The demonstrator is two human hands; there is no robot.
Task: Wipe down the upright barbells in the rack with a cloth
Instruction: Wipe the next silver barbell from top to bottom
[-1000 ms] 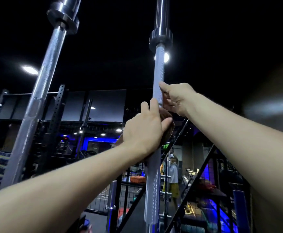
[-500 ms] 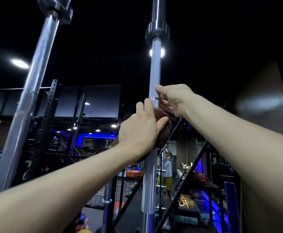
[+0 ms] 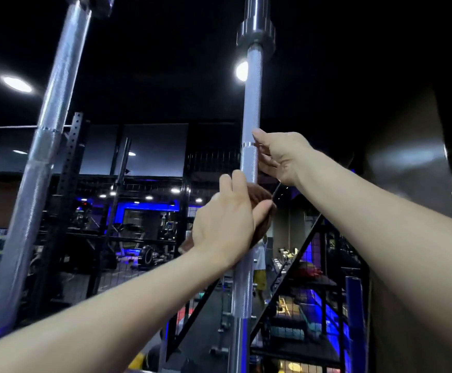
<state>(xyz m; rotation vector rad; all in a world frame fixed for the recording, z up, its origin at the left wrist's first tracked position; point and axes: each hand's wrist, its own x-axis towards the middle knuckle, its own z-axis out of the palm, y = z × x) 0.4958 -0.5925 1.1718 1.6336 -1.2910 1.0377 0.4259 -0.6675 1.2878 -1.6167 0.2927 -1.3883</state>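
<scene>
Since a second ago the left hand [image 3: 223, 224] has slid a little down the bar [image 3: 250, 103], so the gap to the right hand [image 3: 281, 157] above it has widened. The rack [image 3: 69, 168] stands dark behind, its holed upright rising at left. A second bar [image 3: 50, 125] leans in front of it, well apart from the first. The bar being wiped stands upright in the middle, its collar high overhead beside a ceiling light [image 3: 241, 71]. The left hand's fingers are curled round the shaft, clamping a brown cloth [image 3: 261, 195] against it. The right hand touches the bar's right side with thumb straight and fingers loosely bent, holding nothing. A person [image 3: 260, 262] stands far off behind the bar.
</scene>
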